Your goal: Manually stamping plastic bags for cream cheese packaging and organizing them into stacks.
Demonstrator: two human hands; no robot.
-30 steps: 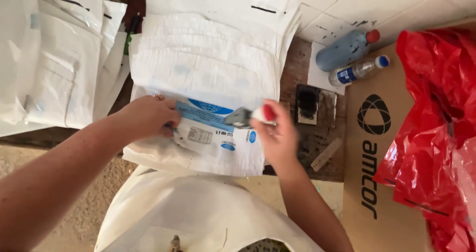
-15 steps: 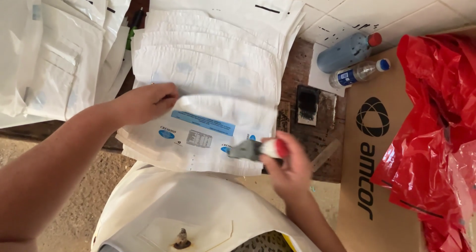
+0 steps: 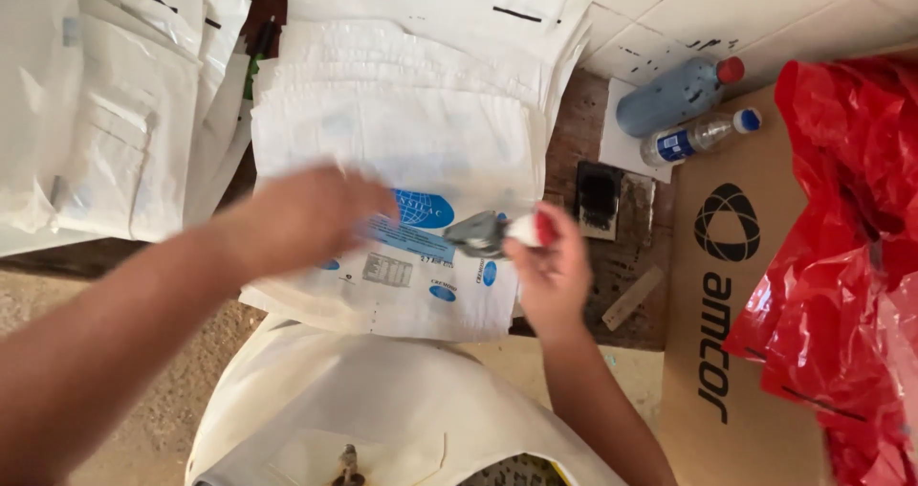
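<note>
Since before, my right hand (image 3: 553, 274) brought the pinched stamp (image 3: 497, 232) up onto the bag (image 3: 402, 285); my blurred left hand (image 3: 306, 218), grip unclear, lay on it

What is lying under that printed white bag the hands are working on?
Under the printed white bag lies a stack of more white bags, their upper edges fanned out beyond it. The left hand and right hand cover parts; the wooden table beneath is mostly hidden.

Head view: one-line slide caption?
Left hand on printed white bag; right hand holds a stamp over it.
</note>
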